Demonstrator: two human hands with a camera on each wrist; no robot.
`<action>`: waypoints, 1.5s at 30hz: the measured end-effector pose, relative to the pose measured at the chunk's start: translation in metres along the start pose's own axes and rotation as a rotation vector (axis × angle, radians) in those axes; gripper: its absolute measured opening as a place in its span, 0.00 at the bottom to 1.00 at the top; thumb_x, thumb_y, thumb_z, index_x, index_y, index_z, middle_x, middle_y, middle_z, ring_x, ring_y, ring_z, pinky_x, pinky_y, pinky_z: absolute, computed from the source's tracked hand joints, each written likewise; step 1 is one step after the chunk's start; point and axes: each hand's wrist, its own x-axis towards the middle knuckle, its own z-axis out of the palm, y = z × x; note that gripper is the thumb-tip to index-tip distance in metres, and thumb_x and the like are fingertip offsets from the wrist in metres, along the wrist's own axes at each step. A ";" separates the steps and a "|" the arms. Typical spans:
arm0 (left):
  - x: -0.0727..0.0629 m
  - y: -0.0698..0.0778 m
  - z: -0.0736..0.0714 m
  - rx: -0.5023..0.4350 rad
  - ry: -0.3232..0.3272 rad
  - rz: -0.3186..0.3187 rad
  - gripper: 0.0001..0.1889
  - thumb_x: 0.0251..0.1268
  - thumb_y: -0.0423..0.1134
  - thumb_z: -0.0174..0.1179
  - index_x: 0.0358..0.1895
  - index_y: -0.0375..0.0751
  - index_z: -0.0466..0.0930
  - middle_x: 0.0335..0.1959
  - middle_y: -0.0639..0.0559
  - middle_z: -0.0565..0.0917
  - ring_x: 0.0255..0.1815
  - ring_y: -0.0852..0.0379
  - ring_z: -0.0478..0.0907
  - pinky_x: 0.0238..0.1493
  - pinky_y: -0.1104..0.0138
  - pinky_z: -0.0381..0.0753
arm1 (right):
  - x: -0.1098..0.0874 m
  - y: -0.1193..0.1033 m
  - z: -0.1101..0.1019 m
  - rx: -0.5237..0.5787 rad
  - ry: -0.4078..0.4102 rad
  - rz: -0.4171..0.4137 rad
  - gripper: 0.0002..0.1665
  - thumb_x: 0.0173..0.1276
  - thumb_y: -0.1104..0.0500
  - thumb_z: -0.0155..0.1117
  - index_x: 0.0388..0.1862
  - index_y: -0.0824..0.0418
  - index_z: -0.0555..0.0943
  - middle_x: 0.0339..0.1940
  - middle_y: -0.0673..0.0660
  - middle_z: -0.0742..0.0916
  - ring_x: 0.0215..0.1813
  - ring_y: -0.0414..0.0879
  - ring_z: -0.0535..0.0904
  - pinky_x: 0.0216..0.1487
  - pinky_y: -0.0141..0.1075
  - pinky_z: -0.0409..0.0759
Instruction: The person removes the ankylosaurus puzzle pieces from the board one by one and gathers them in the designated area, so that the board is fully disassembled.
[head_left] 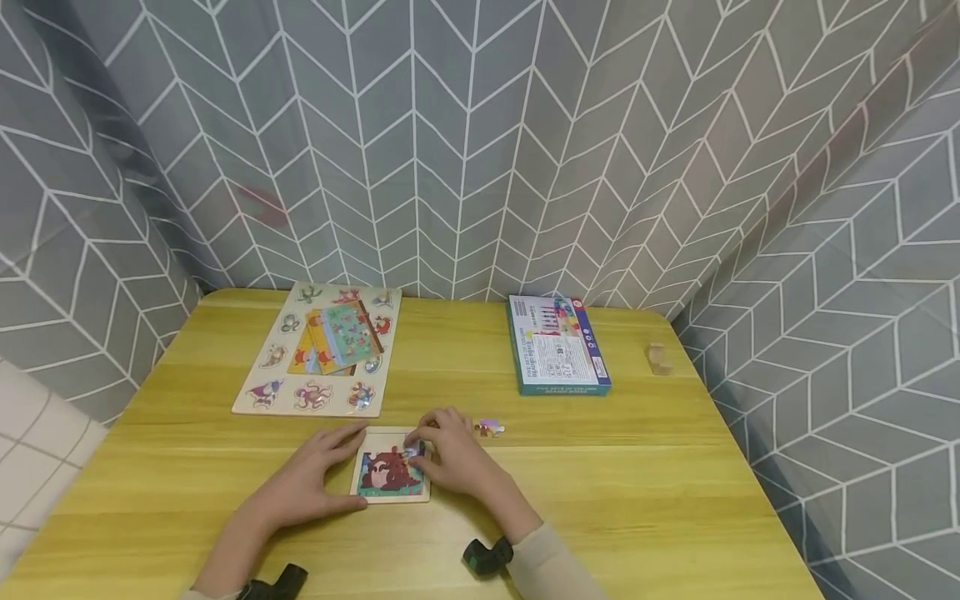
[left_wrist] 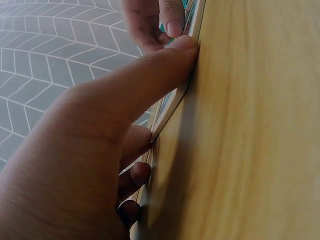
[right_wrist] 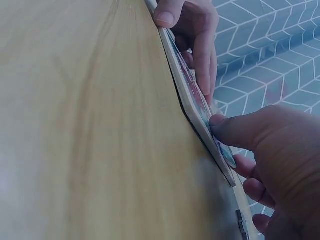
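Note:
A small framed jigsaw puzzle (head_left: 393,497) lies on the table, its picture showing a brown-red animal with a pale face on a teal ground. My left hand (head_left: 307,477) holds the puzzle's left side, thumb at the near corner and fingers along the far corner. Over the upper right of the puzzle, my right hand (head_left: 459,454) pinches a puzzle piece (right_wrist: 227,156) between thumb and fingers, right at the picture's surface. Part of that piece is hidden by the fingers. Just beyond the right hand lies a loose purple and brown puzzle piece (head_left: 490,427).
Behind the left hand, a large white board with animal pictures (head_left: 255,375) bears colourful cards (head_left: 348,333). A boxed set (head_left: 561,346) lies at the back right, with a small wooden block (head_left: 659,359) farther right. Grey patterned curtain (head_left: 450,150) hangs behind the wooden table (head_left: 637,483).

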 end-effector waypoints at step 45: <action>-0.003 0.004 0.000 0.015 0.006 -0.011 0.54 0.53 0.69 0.76 0.77 0.37 0.73 0.83 0.48 0.67 0.76 0.37 0.68 0.72 0.37 0.71 | -0.012 0.019 -0.022 0.106 0.094 0.040 0.17 0.77 0.60 0.68 0.62 0.58 0.85 0.57 0.54 0.86 0.59 0.49 0.78 0.64 0.48 0.73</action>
